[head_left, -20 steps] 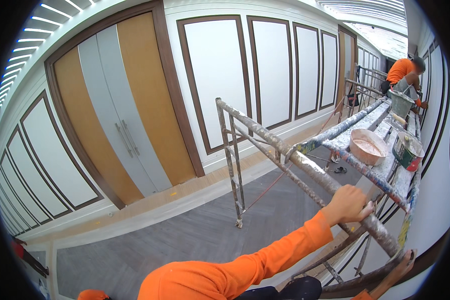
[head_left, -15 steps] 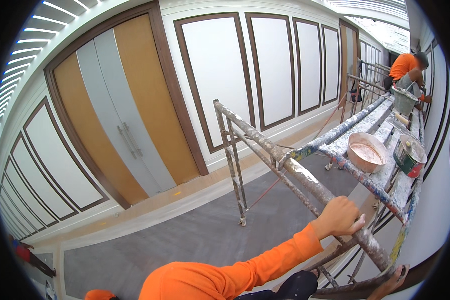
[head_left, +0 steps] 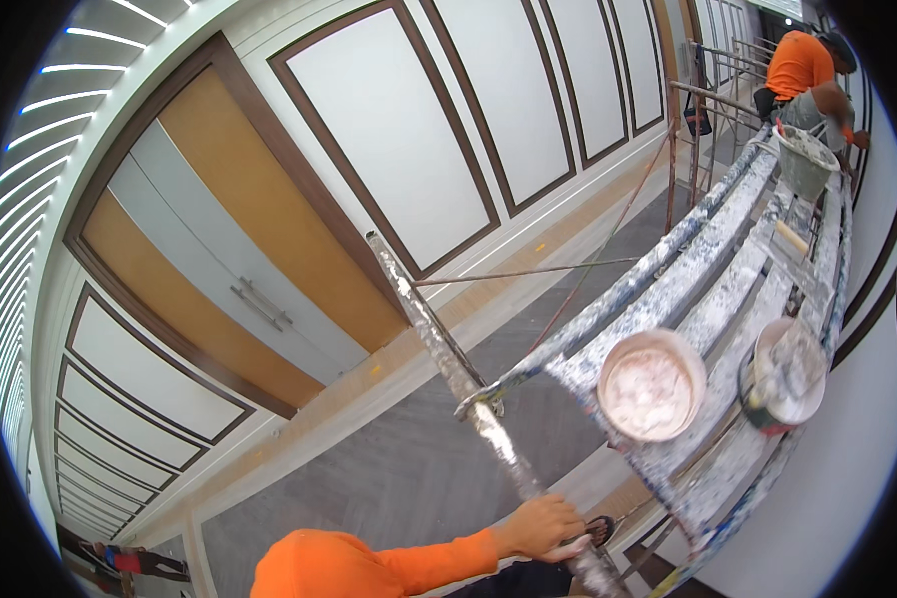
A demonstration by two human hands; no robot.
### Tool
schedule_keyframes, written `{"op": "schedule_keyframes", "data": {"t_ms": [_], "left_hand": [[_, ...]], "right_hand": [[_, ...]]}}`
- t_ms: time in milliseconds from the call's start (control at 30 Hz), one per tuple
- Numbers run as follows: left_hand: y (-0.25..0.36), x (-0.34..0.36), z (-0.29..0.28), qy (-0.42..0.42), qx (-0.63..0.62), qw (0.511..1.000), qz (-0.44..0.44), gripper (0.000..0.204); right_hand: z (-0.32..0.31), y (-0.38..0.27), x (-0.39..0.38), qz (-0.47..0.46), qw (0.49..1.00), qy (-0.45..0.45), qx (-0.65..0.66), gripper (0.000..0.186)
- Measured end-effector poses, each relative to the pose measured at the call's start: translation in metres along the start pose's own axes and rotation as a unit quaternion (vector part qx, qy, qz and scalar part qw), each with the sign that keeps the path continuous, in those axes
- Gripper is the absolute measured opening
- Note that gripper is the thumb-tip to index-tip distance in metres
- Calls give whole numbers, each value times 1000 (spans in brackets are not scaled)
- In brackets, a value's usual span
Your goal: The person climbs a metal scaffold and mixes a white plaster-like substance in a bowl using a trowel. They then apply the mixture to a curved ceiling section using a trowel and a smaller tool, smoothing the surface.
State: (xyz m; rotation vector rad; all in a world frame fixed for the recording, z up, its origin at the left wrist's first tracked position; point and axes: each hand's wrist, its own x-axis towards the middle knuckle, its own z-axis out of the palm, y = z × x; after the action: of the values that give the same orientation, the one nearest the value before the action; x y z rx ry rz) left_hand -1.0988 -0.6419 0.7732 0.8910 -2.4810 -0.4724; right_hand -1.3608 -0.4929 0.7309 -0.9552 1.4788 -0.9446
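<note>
My left hand [head_left: 543, 525], in an orange sleeve, is closed around a paint-spattered scaffold rail [head_left: 498, 439] at the lower middle. My right hand is out of sight. Right of the rail lies a scaffold platform of slats [head_left: 658, 279], thickly smeared with white and blue. On its near end sit a round pinkish tub [head_left: 614, 404] with pale pink-white material inside and a dark green and red pail [head_left: 753, 394] with whitish contents. Behind them rests a broad-bladed trowel with a wooden handle [head_left: 791, 236]. A sandalled foot [head_left: 600, 528] shows just beyond my left hand.
A person in an orange shirt [head_left: 799, 70] crouches on the platform's far end, behind a grey-green bucket [head_left: 805, 177]. The white wall runs along the right. Across the grey floor stand double doors [head_left: 239, 259]. Another person [head_left: 135, 560] is at the far lower left.
My view has risen and drawn nearer the platform, so the tubs look larger and more from above. My left hand still grips the rail. My right hand, earlier at the rail's lower end, has left view.
</note>
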Motion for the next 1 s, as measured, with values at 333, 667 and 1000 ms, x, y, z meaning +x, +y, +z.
{"op": "schedule_keyframes", "data": {"t_ms": [333, 667, 1000], "left_hand": [[-8, 30, -13, -113, -54, 988, -93, 23], [0, 72, -31, -116, -117, 961, -223, 19], [96, -13, -100, -371, -96, 838, -389, 22]], "right_hand": [[-52, -75, 1, 212, 968, -107, -76, 69], [-56, -58, -3, 224, 961, -121, -111, 74], [-51, -71, -6, 186, 978, -67, -66, 59]]}}
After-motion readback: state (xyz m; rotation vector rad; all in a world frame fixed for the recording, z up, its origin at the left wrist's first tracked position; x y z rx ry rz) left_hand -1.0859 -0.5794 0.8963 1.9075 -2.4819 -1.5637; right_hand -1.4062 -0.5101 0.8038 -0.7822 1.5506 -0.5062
